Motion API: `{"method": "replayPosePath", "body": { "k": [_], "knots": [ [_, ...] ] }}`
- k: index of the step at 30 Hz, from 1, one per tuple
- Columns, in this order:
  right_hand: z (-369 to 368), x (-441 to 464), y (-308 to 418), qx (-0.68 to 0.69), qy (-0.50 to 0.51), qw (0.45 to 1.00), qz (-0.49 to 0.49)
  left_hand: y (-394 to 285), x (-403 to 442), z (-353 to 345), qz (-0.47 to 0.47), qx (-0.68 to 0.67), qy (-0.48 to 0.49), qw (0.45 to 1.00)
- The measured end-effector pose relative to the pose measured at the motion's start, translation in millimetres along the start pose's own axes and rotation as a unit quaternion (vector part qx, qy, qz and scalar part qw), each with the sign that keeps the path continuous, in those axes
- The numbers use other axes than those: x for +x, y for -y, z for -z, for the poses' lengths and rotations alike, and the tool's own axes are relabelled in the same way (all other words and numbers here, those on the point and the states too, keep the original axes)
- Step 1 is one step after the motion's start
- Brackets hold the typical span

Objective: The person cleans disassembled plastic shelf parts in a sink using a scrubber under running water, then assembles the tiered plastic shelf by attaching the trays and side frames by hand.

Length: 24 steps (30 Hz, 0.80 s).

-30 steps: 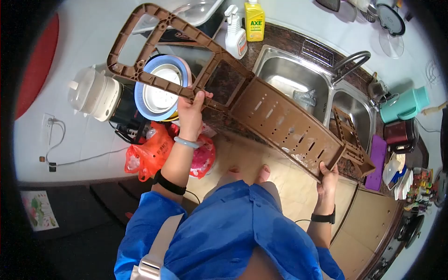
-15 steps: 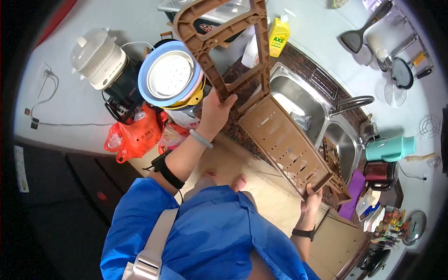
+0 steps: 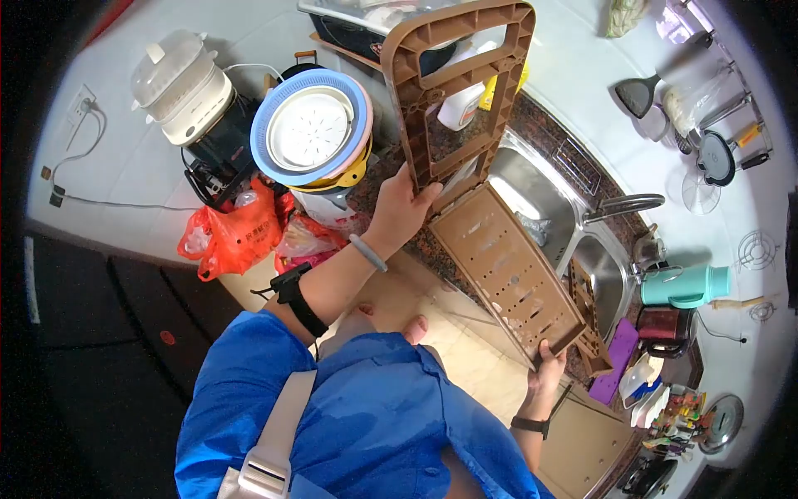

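Note:
A brown plastic shelf rack (image 3: 507,270) is held up in front of me, tilted over the counter edge and sink. It joins a flat panel with holes and slots to an open ribbed side frame (image 3: 409,108). My left hand (image 3: 403,208) is closed around the lower end of that frame, near the join. At the panel's far lower corner, my right hand (image 3: 546,368) grips the edge with the thumb on top. Behind the panel, a second brown slotted piece (image 3: 584,298) reaches over the small sink basin; whether it is attached cannot be seen.
A double steel sink (image 3: 603,256) with a faucet (image 3: 628,204) lies beyond the rack. Stacked basins (image 3: 287,166) and red plastic bags (image 3: 237,237) are at left. A teal thermos (image 3: 686,287) and purple board (image 3: 615,358) stand right. Utensils hang on the wall.
The side frame has swung more upright and shifted right, now covering more of the yellow bottle. My left hand has moved slightly right and down with it; the right hand keeps its grip.

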State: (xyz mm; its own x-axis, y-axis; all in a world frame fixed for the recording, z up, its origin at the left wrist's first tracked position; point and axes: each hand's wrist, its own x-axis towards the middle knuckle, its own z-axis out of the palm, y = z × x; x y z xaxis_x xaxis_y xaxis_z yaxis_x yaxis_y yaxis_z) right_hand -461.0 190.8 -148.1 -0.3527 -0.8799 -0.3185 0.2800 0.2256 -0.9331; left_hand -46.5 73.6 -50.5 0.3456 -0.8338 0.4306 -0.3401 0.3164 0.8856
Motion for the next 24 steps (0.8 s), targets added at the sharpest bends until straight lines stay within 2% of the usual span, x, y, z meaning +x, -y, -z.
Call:
{"method": "replayPosePath", "body": {
  "k": [4, 11, 13, 16, 24],
  "knots": [
    [-5.5, -5.0, 8.7, -0.002, 0.003, 1.000, -0.003, 4.3, -1.2, 3.0, 0.054, -0.004, 0.022, 0.998],
    [-6.6, -9.4, 10.0, 0.013, -0.010, 1.000, -0.024, 0.1, 3.2, 3.5, 0.044, -0.013, 0.005, 0.999],
    [-5.3, -8.7, 7.5, 0.003, -0.003, 1.000, -0.001, 3.6, 3.2, 0.3, 0.033, -0.033, -0.013, 0.999],
    [-0.8, -5.1, 2.3, 0.004, -0.004, 1.000, -0.016, 5.3, 1.5, 0.2, 0.054, -0.031, 0.006, 0.998],
    [-3.2, -10.9, 7.5, 0.001, 0.004, 1.000, -0.002, 3.7, 0.7, 2.6, 0.000, -0.019, -0.030, 0.999]
  ]
}}
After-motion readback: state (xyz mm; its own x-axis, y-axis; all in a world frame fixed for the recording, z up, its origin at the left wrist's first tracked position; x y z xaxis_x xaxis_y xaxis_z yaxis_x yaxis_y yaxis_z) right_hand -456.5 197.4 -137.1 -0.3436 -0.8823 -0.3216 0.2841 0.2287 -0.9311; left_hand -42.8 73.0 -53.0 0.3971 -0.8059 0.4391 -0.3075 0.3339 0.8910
